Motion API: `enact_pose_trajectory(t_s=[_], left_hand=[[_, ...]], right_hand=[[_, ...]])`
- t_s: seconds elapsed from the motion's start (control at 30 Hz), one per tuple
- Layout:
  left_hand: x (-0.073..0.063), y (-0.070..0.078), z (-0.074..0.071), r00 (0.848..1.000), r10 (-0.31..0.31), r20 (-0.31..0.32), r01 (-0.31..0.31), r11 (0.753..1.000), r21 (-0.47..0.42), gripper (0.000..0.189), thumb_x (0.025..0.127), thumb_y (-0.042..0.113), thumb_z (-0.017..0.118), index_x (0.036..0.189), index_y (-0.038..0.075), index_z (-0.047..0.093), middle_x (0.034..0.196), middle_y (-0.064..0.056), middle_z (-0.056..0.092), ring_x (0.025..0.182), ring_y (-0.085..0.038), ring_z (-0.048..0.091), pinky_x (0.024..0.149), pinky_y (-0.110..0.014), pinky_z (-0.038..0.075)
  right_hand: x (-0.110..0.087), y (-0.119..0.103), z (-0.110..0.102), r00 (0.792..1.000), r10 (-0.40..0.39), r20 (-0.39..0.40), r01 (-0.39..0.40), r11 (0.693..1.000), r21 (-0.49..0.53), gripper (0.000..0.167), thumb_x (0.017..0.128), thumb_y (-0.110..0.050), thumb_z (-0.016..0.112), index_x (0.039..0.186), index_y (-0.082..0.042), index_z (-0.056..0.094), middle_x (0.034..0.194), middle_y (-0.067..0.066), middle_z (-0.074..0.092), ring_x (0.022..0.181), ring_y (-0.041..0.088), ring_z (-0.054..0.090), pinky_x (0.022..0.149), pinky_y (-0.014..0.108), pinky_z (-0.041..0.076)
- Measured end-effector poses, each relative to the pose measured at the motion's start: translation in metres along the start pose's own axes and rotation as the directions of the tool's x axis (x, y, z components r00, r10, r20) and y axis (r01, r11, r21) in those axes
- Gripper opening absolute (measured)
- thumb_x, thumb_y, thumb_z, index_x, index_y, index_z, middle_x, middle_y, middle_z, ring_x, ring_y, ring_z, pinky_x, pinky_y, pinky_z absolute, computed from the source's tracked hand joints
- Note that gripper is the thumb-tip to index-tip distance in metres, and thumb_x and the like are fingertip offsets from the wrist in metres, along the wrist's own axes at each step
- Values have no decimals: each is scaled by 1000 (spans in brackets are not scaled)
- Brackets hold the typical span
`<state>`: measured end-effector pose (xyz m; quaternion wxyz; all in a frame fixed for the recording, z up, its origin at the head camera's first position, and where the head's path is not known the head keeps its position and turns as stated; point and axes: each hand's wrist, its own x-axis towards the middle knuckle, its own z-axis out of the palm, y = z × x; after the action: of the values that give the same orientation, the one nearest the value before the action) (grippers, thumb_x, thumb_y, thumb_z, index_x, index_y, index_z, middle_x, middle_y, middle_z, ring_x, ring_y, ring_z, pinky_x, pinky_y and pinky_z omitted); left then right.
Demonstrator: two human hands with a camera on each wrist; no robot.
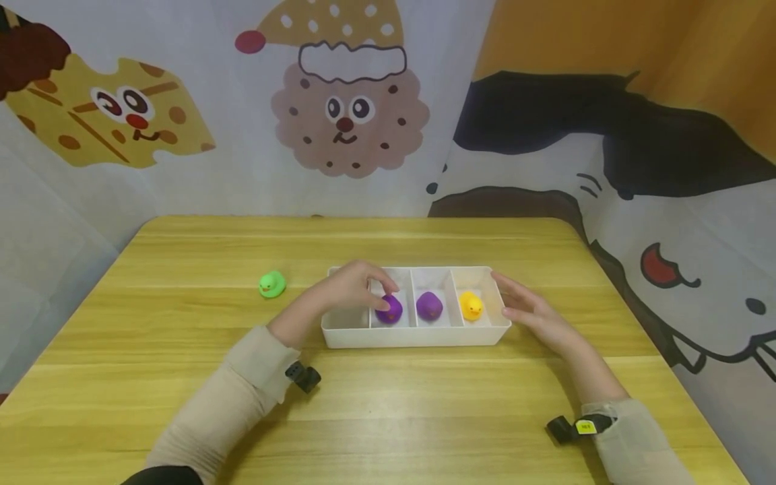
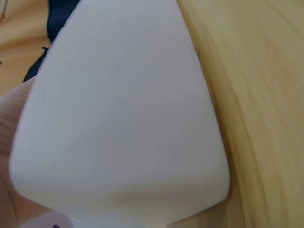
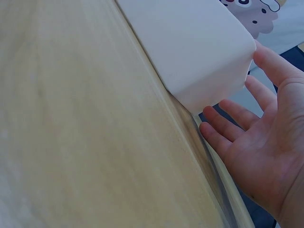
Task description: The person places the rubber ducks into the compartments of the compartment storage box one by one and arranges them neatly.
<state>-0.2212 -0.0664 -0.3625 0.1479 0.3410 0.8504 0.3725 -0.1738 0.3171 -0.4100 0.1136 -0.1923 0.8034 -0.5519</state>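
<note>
A white box (image 1: 418,338) divided into compartments stands on the table. My left hand (image 1: 350,286) reaches over it from the left. Its thumb lies against a purple toy duck (image 1: 393,311) in the second compartment from the left, while the forefinger tip is apart, just above the duck. Another purple toy duck (image 1: 429,306) sits one compartment further right, and a yellow duck (image 1: 471,306) in the rightmost. At the box's right end, my right hand (image 3: 259,137) touches the corner with its thumb, fingers loosely extended. The box wall (image 2: 123,104) hides the left fingertips in the left wrist view.
A green toy duck (image 1: 272,284) rests on the wooden table (image 1: 388,417), left of the box. Behind the table's far edge hangs a curtain (image 1: 242,188) with cartoon prints. Each wrist carries a small black camera.
</note>
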Motion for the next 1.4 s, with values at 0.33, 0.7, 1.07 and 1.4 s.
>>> enact_pose_trajectory(t_s=[0.33, 0.7, 1.07, 1.4], left_hand=[[-25, 7, -7, 986, 31, -165, -50, 993, -111, 32, 80, 15, 78, 111, 11, 71, 108, -4, 68, 61, -18, 49, 55, -30, 46], [-56, 1, -26, 944, -37, -327, -28, 981, -192, 32, 82, 18, 78, 112, 10, 71, 95, -5, 68, 59, -19, 48, 46, -24, 35], [-82, -13, -61, 904, -119, -411, 28, 975, -220, 32, 83, 23, 77, 114, 14, 70, 91, -7, 66, 61, -20, 48, 48, -28, 39], [-109, -32, -85, 836, -215, -505, 101, 964, -244, 37, 84, 24, 76, 119, 16, 68, 97, -3, 67, 66, -22, 53, 49, -28, 41]], right_hand=[[0, 2, 0, 1000, 19, -4, -18, 999, 29, 64, 96, -7, 52, 153, -18, 25, 156, 14, 19, 136, 43, 25, 105, 65, 16], [-1, 4, 0, 1000, 13, 2, -13, 999, 35, 64, 96, -7, 52, 153, -16, 24, 156, 16, 18, 137, 44, 22, 105, 65, 15], [0, 1, 0, 1000, 20, -5, -19, 999, 45, 64, 96, -8, 53, 153, -17, 25, 156, 15, 18, 137, 42, 23, 105, 65, 15], [1, 3, 0, 1000, 3, 10, -3, 999, 38, 64, 96, -6, 52, 153, -14, 23, 156, 17, 18, 136, 45, 23, 105, 65, 15]])
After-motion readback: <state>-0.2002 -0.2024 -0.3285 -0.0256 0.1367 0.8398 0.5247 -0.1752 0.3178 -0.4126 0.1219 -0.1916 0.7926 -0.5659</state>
